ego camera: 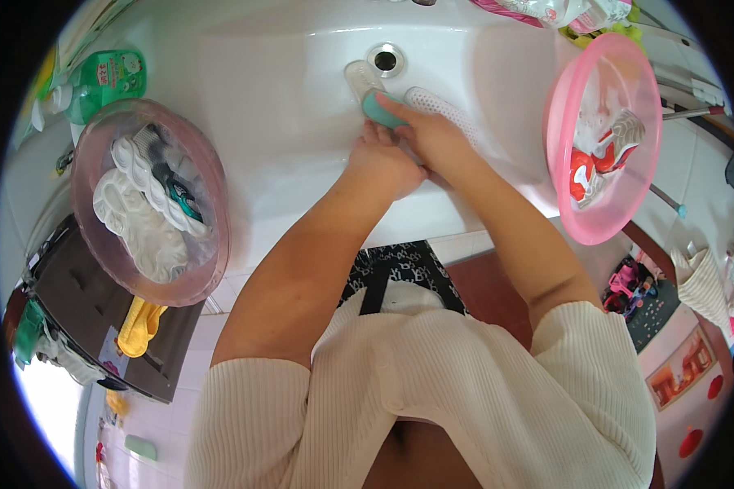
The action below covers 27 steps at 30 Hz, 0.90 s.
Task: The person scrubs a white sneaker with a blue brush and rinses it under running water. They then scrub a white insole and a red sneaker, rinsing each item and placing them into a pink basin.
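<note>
My right hand [434,137] grips a rounded teal piece [384,110] over the white basin [269,122], its thumb along the top. A translucent, elongated piece [362,78] extends from the teal one toward the metal drain [385,60]; I cannot tell whether they are joined. My left hand [382,160] is just below, its fingers near the teal piece and its palm close to my right fingers; what it holds is hidden. A white perforated piece [443,110], resembling an insole, lies beside my right hand, partly covered by it.
On the left, a translucent pink tub [219,244] holds white-soled shoes [139,223] in water. A pink basin [553,131] on the right contains red-and-white shoes [618,147] and suds. A green pump bottle [119,76] stands at upper left; plastic packaging [556,11] is at upper right.
</note>
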Tool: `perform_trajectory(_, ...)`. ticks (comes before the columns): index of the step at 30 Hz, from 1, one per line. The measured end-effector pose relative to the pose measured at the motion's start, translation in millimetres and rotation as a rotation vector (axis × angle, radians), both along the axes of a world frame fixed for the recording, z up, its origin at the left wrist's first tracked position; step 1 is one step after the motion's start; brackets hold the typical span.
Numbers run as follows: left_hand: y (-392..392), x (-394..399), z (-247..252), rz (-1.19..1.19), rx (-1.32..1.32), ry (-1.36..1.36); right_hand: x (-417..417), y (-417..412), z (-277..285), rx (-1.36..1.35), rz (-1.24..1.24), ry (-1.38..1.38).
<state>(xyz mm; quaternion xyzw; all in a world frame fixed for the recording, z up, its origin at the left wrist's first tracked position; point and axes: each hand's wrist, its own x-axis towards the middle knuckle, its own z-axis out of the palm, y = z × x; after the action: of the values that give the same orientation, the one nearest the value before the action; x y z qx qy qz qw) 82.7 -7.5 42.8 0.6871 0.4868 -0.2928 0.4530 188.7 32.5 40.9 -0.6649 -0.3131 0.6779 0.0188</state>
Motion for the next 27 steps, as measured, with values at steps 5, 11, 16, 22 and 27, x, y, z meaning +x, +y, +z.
perform_trajectory(5,-5.5,1.3,-8.3,0.061,0.094,-0.029,-26.5,38.3,6.9,0.269,0.448,-0.16)
perform_trajectory(11,1.8,-2.9,15.1,0.085,0.055,-0.01,38.2,-10.6,-34.8,0.569,0.493,-0.011)
perform_trajectory(16,1.3,1.4,12.4,0.081,0.032,0.0,2.8,40.0,-13.5,0.578,0.696,-0.43)
perform_trajectory(22,1.6,7.9,9.0,0.073,0.049,0.043,37.7,-17.9,0.3,0.891,0.857,-0.421)
perform_trajectory(27,-1.2,4.9,0.5,0.103,0.046,0.003,-16.2,44.6,9.6,0.531,0.752,-0.471)
